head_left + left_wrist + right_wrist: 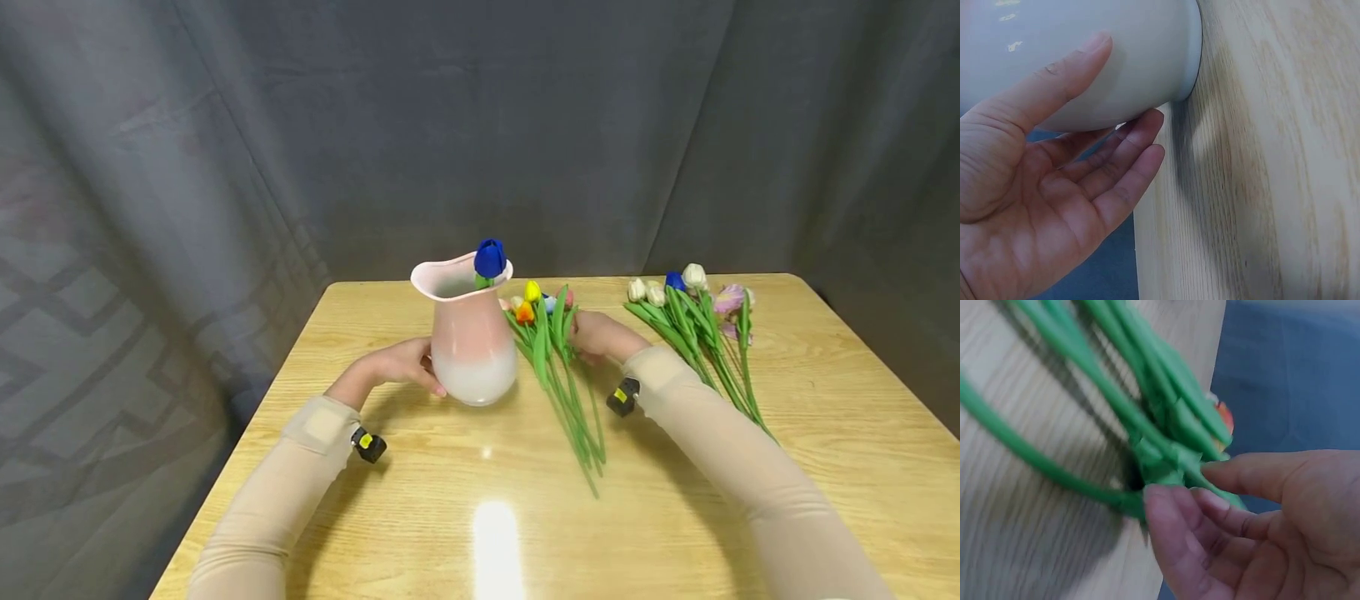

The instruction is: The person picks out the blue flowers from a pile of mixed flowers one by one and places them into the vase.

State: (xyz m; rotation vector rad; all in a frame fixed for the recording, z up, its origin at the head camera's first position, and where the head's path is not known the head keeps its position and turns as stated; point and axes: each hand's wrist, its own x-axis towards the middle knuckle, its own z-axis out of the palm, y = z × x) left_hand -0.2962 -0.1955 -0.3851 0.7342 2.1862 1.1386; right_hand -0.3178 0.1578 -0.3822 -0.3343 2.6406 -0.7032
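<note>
Head: pink-and-white glossy vase with flared mouth [474,354] stands on wood-grain table [420,517], blue artificial tulip [490,259] at its rim. Right hand [600,336] at mixed-colour artificial tulip bunch [542,354], beside vase.

Left wrist: left hand [1041,169] loosely curved round vase, thumb on wall. Risk: one-sided push tips it.

Right wrist, blurred: thumb and fingertips nearly together, pinching slim green plastic stem [1186,464]. Overlapping stems could snag, dragging neighbours.
</note>
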